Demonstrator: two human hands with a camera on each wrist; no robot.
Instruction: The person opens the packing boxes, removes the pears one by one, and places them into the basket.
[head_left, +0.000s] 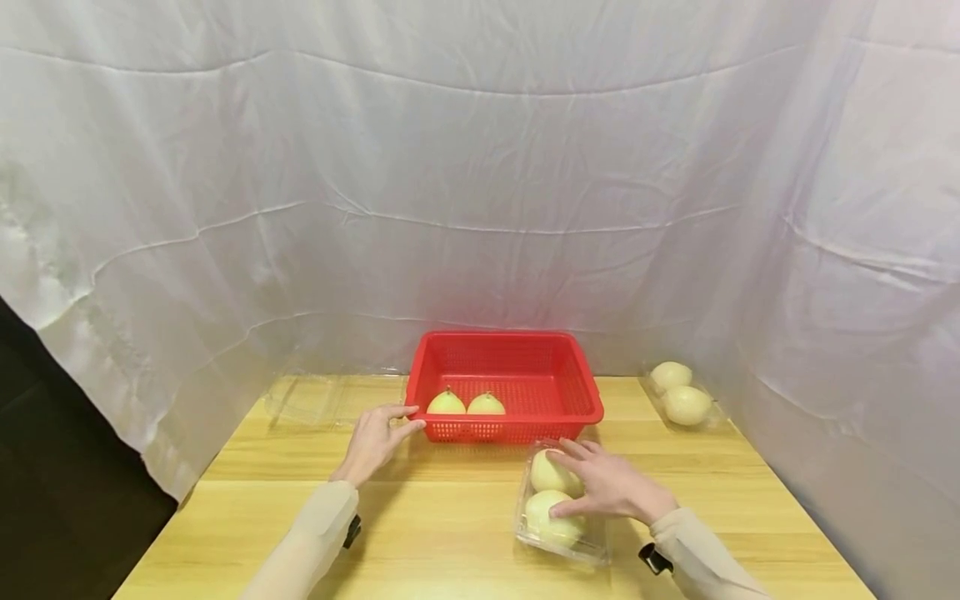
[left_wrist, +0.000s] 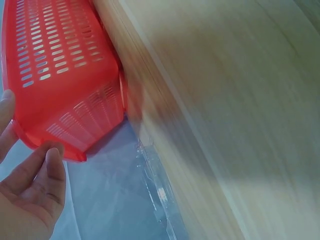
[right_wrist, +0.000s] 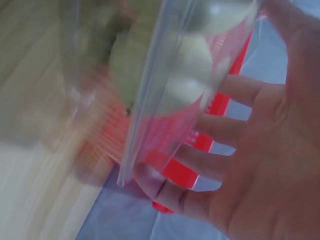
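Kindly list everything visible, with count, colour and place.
Rectangular perforated plastic basket: one, red, rear middle
Round fruits: six, yellow, two in basket, two per box
Plastic fruit boxes: two, clear, front and right rear
Plastic packaging: uncertain, clear, left rear
Wooden table: one, yellowish, underneath
Creased fabric: uncertain, whitish, surrounding table
Dark surface: one, black, left
Wrist devices: two, black, wrists
Sleeves: two, cream, forearms
Left hand: one, bare, at basket
Right hand: one, bare, on front box

A basket [head_left: 525, 430] stands at the back of the tabletop [head_left: 435, 533], two fruits [head_left: 446, 404] in its front left part. The near pack [head_left: 594, 548], holding two more, lies before its right half; the right pack [head_left: 651, 396], also holding two, and left pack [head_left: 303, 402] flank it.
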